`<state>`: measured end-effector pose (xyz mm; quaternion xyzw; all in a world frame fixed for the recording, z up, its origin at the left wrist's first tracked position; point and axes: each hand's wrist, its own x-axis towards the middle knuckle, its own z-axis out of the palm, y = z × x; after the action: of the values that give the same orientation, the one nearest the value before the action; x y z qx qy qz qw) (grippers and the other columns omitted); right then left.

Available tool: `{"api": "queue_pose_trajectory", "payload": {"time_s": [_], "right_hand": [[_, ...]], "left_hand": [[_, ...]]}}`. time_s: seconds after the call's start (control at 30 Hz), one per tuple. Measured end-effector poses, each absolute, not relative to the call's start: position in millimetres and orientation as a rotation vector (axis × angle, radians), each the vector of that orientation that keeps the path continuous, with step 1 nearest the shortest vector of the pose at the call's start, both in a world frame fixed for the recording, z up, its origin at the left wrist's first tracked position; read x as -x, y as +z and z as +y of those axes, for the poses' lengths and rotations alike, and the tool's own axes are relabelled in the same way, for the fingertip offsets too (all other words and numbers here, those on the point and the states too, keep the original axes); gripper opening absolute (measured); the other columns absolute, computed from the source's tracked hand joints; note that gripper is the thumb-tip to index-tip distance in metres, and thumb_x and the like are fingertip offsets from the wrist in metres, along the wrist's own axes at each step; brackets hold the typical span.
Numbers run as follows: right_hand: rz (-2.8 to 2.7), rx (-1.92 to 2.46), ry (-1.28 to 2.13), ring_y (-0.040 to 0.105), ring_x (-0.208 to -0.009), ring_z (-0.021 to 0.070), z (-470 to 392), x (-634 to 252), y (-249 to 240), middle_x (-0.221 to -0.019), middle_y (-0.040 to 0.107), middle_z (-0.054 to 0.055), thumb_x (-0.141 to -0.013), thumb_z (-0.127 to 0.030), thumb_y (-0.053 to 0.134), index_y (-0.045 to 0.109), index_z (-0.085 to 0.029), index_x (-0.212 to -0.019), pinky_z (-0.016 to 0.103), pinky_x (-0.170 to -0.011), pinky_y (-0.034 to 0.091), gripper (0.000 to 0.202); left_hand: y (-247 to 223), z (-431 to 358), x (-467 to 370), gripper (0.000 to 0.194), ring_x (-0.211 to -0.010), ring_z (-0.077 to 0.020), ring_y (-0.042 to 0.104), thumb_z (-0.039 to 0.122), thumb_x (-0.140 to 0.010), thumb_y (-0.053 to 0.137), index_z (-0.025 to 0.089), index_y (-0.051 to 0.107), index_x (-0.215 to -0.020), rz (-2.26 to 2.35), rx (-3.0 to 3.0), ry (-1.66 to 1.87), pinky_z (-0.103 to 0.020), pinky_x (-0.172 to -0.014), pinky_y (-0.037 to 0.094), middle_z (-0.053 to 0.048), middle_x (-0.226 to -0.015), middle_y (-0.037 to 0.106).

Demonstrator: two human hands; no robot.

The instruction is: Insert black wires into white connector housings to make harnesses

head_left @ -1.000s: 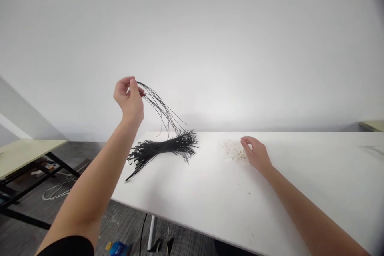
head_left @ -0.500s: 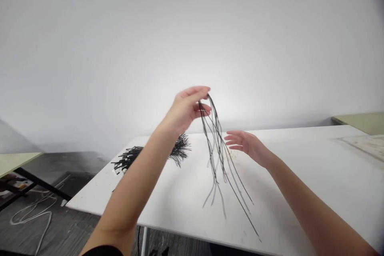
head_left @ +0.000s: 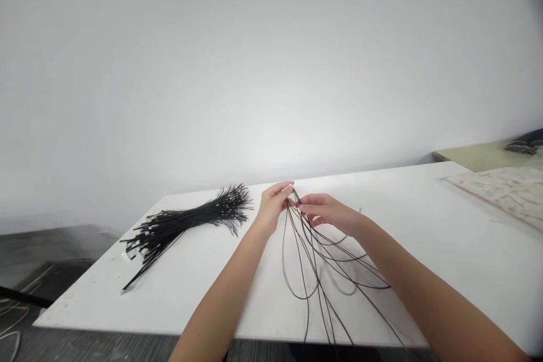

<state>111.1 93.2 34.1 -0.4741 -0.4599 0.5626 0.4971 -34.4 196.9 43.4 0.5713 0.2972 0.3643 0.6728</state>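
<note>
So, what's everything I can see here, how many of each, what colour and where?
Loose strands: several, too tangled to count; black, some greyish; draped from the hands over the table
Strand bundle: one; black with white bits; table's left part
Table: one; white; centre
Heap of small pieces: one, blurred; cream; far right
Second tabletop: one; pale green; right, behind
Dark item: unclear; dark; on the green top
Wall: one; pale grey; behind
Floor: one; grey; below
Cable: at least one; whitish; floor, lower left
Left hand: one; bare; fingers pinching the strands
Right hand: one; bare; fingers at the strands
</note>
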Motion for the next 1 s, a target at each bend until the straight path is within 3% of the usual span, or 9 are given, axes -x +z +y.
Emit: {"api": "queue_pose_trajectory", "payload": {"time_s": [0.17, 0.3, 0.4, 0.57, 0.73, 0.87, 1.0], "right_hand": [[-1.007, 1.227, 1.395, 0.045, -0.067, 0.0093, 97.1, -90.2, 22.8, -0.082, 0.047, 0.001, -0.072, -0.049, 0.074, 0.062, -0.018, -0.082, 0.027, -0.062, 0.047, 0.035], [-0.960, 1.235, 1.430, 0.046, -0.069, 0.0100, 96.8, -88.2, 20.1, -0.085, 0.049, 0.002, -0.074, -0.047, 0.072, 0.060, -0.018, -0.083, 0.028, -0.065, 0.048, 0.032], [-0.980, 1.193, 1.484, 0.050, -0.068, 0.0107, 95.3, -95.2, 23.5, -0.081, 0.050, 0.001, -0.076, -0.050, 0.069, 0.056, -0.019, -0.081, 0.031, -0.070, 0.050, 0.034], [-1.074, 1.212, 1.555, 0.045, -0.056, 0.0079, 90.3, -108.4, 32.5, -0.071, 0.045, -0.003, -0.076, -0.047, 0.070, 0.048, -0.019, -0.072, 0.034, -0.071, 0.052, 0.035], [-1.173, 1.322, 1.541, 0.040, -0.054, 0.0076, 84.6, -117.9, 38.5, -0.064, 0.041, -0.005, -0.078, -0.047, 0.068, 0.056, -0.020, -0.078, 0.030, -0.066, 0.050, 0.030], [-1.221, 1.399, 1.508, 0.037, -0.055, 0.0085, 81.0, -129.0, 40.2, -0.060, 0.035, -0.006, -0.080, -0.045, 0.066, 0.065, -0.021, -0.092, 0.037, -0.080, 0.050, 0.027], [-1.295, 1.442, 1.450, 0.048, -0.064, 0.0120, 77.0, -143.9, 41.3, -0.062, 0.044, -0.002, -0.084, -0.046, 0.060, 0.066, -0.021, -0.077, 0.038, -0.091, 0.046, 0.026]], "left_hand": [[31.4, 188.5, 38.9, 0.028, -0.053, -0.0072, 0.051, 0.034, -0.067, 0.079, 0.018, 0.076, -0.090, 0.678, -1.412, 0.816, -0.024, -0.057, 0.045, -0.003, -0.079, 0.068], [31.7, 186.1, 41.0, 0.028, -0.050, -0.0089, 0.053, 0.033, -0.068, 0.079, 0.015, 0.076, -0.089, 0.653, -1.454, 0.799, -0.024, -0.052, 0.042, -0.002, -0.070, 0.066], [35.3, 189.6, 44.6, 0.026, -0.047, -0.0062, 0.051, 0.033, -0.070, 0.078, 0.014, 0.074, -0.087, 0.642, -1.416, 0.820, -0.024, -0.051, 0.041, -0.002, -0.079, 0.066], [42.7, 198.4, 51.0, 0.024, -0.043, -0.0031, 0.046, 0.031, -0.071, 0.076, 0.014, 0.070, -0.086, 0.616, -1.305, 0.822, -0.022, -0.045, 0.035, 0.001, -0.075, 0.058], [50.6, 214.0, 63.2, 0.020, -0.041, -0.0004, 0.038, 0.029, -0.076, 0.071, 0.015, 0.064, -0.088, 0.623, -1.166, 0.873, -0.021, -0.046, 0.037, 0.005, -0.072, 0.048], [56.1, 233.8, 82.9, 0.016, -0.040, 0.0001, 0.028, 0.026, -0.079, 0.067, 0.016, 0.060, -0.089, 0.674, -1.092, 0.850, -0.019, -0.045, 0.036, 0.007, -0.066, 0.039], [57.6, 250.5, 102.3, 0.014, -0.039, -0.0005, 0.022, 0.024, -0.080, 0.065, 0.017, 0.059, -0.089, 0.734, -1.093, 0.803, -0.018, -0.041, 0.030, 0.008, -0.062, 0.035]]}}
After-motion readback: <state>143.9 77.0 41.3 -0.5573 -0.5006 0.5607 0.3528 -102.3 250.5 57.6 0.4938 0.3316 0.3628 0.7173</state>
